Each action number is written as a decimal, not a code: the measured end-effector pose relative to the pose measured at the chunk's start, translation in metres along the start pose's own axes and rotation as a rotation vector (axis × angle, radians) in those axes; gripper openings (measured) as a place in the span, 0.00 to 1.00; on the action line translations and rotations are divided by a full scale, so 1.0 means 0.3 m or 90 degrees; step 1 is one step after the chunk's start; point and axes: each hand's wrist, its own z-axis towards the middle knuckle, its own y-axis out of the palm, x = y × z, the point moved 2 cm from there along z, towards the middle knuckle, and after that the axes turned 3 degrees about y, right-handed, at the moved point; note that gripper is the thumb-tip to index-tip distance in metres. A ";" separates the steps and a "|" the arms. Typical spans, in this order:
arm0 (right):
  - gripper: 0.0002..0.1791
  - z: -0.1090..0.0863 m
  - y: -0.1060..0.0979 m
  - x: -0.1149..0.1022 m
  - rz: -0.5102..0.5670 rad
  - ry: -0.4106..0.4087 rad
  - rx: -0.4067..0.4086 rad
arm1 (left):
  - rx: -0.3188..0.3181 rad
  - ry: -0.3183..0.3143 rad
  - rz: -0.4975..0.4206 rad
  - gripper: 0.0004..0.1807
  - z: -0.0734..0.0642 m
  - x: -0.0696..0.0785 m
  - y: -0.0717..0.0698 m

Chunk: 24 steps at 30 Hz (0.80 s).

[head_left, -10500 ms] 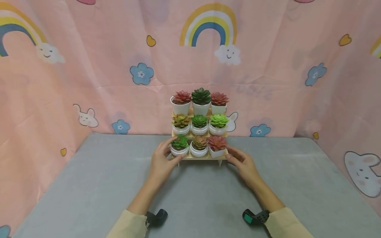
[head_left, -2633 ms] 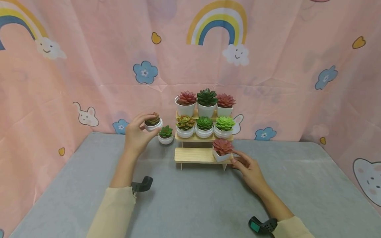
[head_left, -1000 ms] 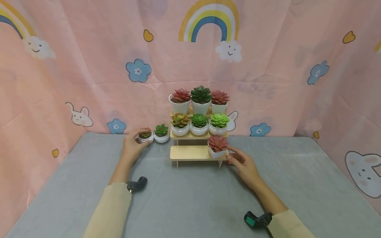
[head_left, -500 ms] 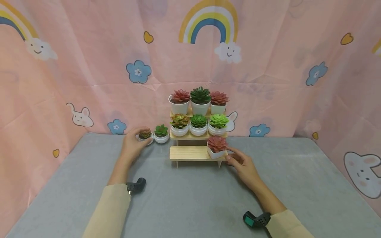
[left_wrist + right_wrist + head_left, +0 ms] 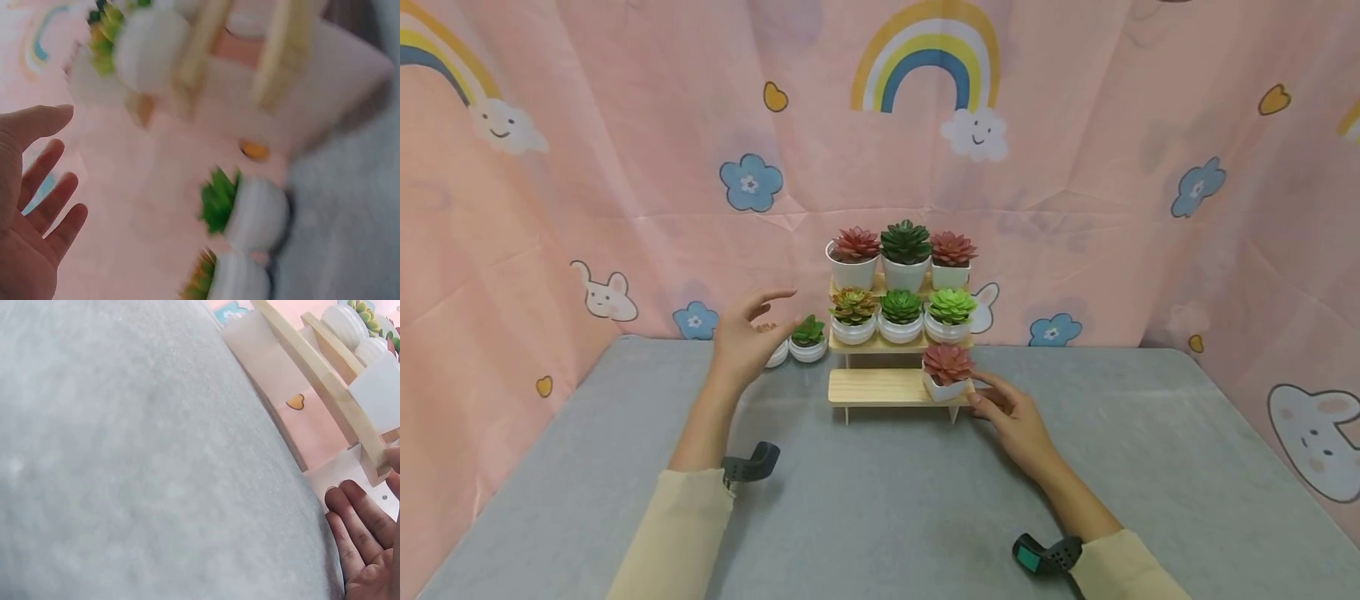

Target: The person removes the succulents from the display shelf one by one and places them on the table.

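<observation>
My left hand [image 5: 745, 342] is raised, thumb and fingers apart with nothing between them. Behind it on the table stand a brownish succulent pot [image 5: 777, 357], partly hidden, and a green succulent pot [image 5: 808, 342], side by side. In the left wrist view that hand's fingers [image 5: 53, 206] are spread, away from the pots. My right hand [image 5: 1018, 421] holds the right end of the tiered wooden plant stand [image 5: 876, 387], thumb at the bottom shelf's end and fingers by the side panel. Close to it, a red succulent in a square white pot [image 5: 946, 373] sits on that shelf.
The middle shelf bears three succulents, among them a lime-green one [image 5: 951, 308]. Three more stand on top, including a dark green one [image 5: 906, 246]. A grey cloth covers the table [image 5: 880, 500]; a pink printed curtain [image 5: 1075, 167] hangs behind.
Two pots left the bottom shelf and now stand left of the stand. My left hand set down the brownish one, then let go and lifted away. The right hand stays at the stand's end.
</observation>
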 end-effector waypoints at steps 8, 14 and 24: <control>0.23 0.000 0.002 -0.002 0.007 0.004 0.000 | -0.050 0.081 -0.030 0.19 -0.009 0.144 0.026; 0.23 -0.005 0.001 -0.004 0.012 0.006 0.003 | -0.095 0.146 -0.053 0.19 -0.031 0.213 0.088; 0.23 0.001 0.003 -0.001 0.007 0.011 0.000 | -0.165 0.194 -0.093 0.18 -0.057 0.275 0.226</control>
